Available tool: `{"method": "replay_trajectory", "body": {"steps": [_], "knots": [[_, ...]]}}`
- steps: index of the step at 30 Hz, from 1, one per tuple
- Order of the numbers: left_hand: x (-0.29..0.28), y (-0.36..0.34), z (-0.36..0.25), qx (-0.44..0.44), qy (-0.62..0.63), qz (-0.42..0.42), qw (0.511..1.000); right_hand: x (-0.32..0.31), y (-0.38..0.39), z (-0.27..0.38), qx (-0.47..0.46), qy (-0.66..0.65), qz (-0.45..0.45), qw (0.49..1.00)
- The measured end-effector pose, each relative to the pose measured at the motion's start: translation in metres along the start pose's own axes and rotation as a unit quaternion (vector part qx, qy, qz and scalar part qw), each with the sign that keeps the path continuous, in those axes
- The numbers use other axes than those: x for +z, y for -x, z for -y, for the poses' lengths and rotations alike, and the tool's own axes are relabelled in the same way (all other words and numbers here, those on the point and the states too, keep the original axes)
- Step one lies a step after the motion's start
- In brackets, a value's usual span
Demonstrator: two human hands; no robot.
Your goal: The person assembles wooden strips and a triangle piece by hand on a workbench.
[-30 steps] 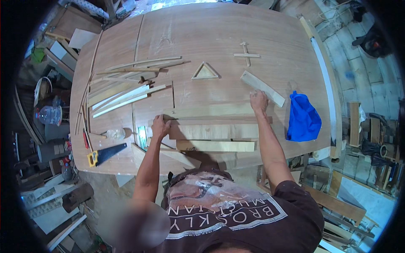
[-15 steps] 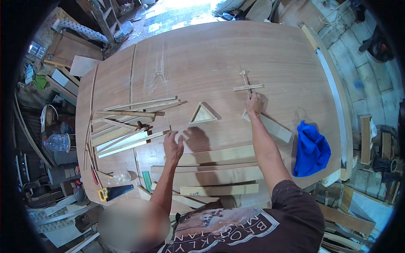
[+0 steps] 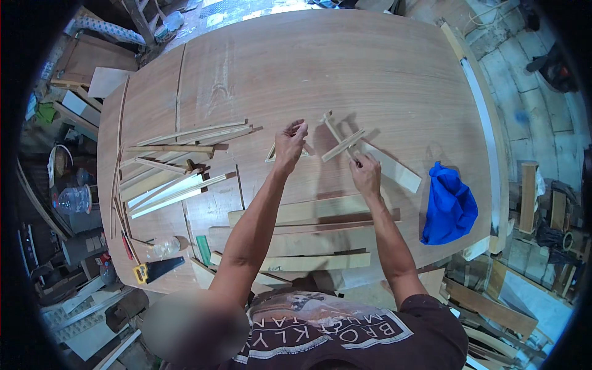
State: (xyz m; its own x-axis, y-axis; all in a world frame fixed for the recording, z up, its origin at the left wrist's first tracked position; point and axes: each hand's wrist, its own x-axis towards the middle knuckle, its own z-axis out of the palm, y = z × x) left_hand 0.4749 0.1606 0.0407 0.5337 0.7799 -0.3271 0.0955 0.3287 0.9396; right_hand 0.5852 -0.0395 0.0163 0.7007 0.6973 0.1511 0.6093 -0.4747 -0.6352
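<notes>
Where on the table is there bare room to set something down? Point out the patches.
Widest is the far half of the table, beyond the wood strips and held wooden cross. Another lies right of the flat board, beyond the blue cloth. Crowded: the left side, with wood strips and saw, and the near edge, with planks.

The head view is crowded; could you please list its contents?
Table: one, brown, centre
Cross: one, pale, in right grip
Triangle: one, pale, behind left grip
Board: one, pale, right of cross
Cloth: one, blue, table's right
Sticks: many, brownish, table's left
Planks: several, pale, table's near side
Saw: one, yellow and dark, near-left corner
Container: one, clear, beyond saw
Strip: one, green, right of container
Jug: one, clear, left of table
Clutter: uncountable, mixed, around table
Shirt: one, dark, bottom
Arms: two, bare, lower centre
Left grip: one, bare, left of cross
Right grip: one, bare, on cross
</notes>
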Motion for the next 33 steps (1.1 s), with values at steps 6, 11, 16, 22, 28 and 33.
{"method": "replay_trajectory", "body": {"steps": [6,11,16,22,28,33], "knots": [[-0.024,0.042,0.013,-0.027,0.037,0.037,0.998,-0.009,0.046,0.032,-0.092,-0.04,-0.019,0.995],[-0.039,0.068,0.018,-0.042,0.075,0.008,0.996,-0.011,0.066,0.047,-0.116,-0.028,0.007,0.993],[-0.049,0.081,0.016,-0.036,0.097,-0.025,0.994,-0.017,0.075,0.059,-0.143,-0.01,0.021,0.989],[-0.053,0.087,0.015,-0.027,0.109,-0.044,0.993,-0.018,0.079,0.068,-0.196,0.05,0.017,0.979],[-0.059,0.088,0.019,-0.037,0.113,-0.047,0.992,-0.019,0.079,0.073,-0.228,0.053,0.03,0.972],[-0.061,0.09,0.023,-0.033,0.116,-0.044,0.992,-0.018,0.081,0.071,-0.241,0.059,0.042,0.968]]}}
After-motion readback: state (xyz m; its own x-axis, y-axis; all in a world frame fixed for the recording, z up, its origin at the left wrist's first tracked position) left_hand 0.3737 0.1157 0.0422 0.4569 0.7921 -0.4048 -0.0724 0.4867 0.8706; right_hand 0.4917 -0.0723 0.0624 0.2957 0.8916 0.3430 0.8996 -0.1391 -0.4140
